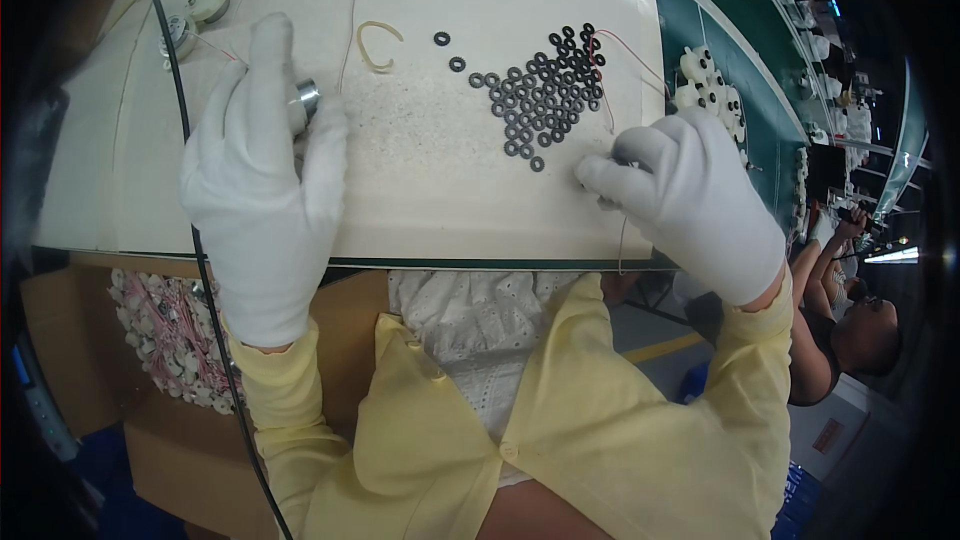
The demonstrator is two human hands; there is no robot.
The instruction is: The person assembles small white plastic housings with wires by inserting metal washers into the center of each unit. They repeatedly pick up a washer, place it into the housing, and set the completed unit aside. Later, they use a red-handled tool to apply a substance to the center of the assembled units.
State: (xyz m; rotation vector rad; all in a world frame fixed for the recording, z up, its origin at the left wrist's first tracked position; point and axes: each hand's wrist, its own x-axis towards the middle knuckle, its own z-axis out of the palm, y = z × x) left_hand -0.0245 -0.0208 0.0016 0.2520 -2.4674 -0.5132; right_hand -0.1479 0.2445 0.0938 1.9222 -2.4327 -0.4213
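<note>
My left hand (262, 155), in a white glove, is closed around a small part with a shiny silver cylindrical end (305, 97). The rest of that part is hidden by my fingers. To the right, near the table's front edge, my gloved right hand (685, 185) is pinched closed. Whatever is between its fingertips is too small and covered to name, and a thin wire (622, 240) hangs below them. A spread of black rings (545, 90) lies on the white tabletop (430, 180) between my hands, nearer the right one.
Round wired parts (190, 25) sit at the far left. A curved yellowish strip (372, 45) lies beside the rings. White parts with black rings (708, 90) stand on the green surface at right. A black cable (182, 100) crosses at left. A cardboard box (160, 440) holds wired pieces; a co-worker (850, 335) sits at right.
</note>
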